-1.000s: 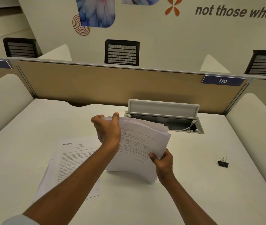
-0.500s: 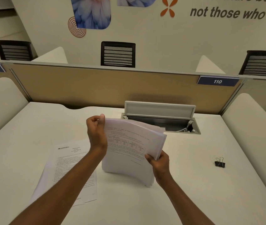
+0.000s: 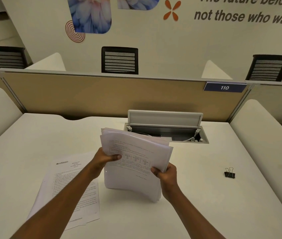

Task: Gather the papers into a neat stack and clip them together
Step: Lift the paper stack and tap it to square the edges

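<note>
White printed paper sheets, a thick bundle (image 3: 135, 163), stand nearly upright on a pale cream desk top (image 3: 205, 204), with the lower edge resting on the desk and the top leaning away from the viewer and bowing. The sheet edges are fanned unevenly at the top and right. The front page carries faint lines of text and a small table.

The left hand (image 3: 105, 158) grips the bundle's left edge partway up, thumb pressed across the front page and fingers wrapped behind. The right hand (image 3: 166, 175) grips the lower right edge, thumb on the front and fingers closed around the back. Both bare forearms reach in from the bottom of the view.

To the left of the bundle, a few loose white printed sheets (image 3: 71, 190) lie flat on the desk, slightly offset from each other, partly under the left forearm.

A small black binder clip with silver wire handles (image 3: 230, 173) sits on the desk well to the right, apart from both hands and all the papers.

Behind the bundle, a grey metal cable hatch (image 3: 165, 125) in the desk stands with its lid raised. A tan divider panel (image 3: 102, 95) closes the far side of the desk, bearing a blue label reading 110 (image 3: 224, 87).
</note>
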### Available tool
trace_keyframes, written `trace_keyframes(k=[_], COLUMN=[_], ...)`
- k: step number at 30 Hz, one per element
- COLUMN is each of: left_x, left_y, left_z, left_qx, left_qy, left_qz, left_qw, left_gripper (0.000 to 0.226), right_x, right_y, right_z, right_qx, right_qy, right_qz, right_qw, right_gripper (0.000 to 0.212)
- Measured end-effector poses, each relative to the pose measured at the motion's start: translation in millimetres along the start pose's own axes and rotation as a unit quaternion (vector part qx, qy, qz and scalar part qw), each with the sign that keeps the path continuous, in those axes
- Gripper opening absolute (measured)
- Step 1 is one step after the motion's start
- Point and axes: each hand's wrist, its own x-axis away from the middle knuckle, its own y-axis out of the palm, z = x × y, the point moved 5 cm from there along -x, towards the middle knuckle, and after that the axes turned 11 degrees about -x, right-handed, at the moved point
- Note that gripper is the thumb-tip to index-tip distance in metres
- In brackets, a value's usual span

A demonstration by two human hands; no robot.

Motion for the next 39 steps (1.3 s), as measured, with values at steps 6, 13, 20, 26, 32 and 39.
trace_keyframes(k=[6,13,20,26,32,39], left_x=[4.5,18.7,33.4,34.7,35.9,42.1], left_y=[9.3,7.1,16.9,15.6,22.0,19.7], left_z=[-1.1,-1.9,-23.4,-24.5,-34.1,-36.7], left_qx=[0.015,0.027,0.031,0.033,0.035,0.036], left_qy=[-0.013,-0.004,-0.032,-0.034,-0.052,-0.084], left_qz=[0.042,0.058,0.085,0.105,0.109,0.11], left_qw=[0.999,0.998,0.995,0.993,0.992,0.99], left_gripper=[0.083,0.077,0.05,0.036,0.033,0.037], right_x=[-1.9,-0.7,6.3,6.9,11.5,12.1], right_y=[5.7,-0.1,-3.0,-2.2,-1.4,-4.4], right_z=[2.3,-5.3,10.8,6.9,16.0,22.7], right_qx=[-0.011,0.015,0.041,0.062,0.067,0.071], right_qy=[0.004,-0.008,0.021,0.014,0.024,0.049], right_qz=[0.021,0.041,0.059,0.071,0.075,0.09], right_qw=[1.0,0.999,0.997,0.995,0.995,0.992], right_gripper=[0.053,0.025,0.026,0.031,0.037,0.025])
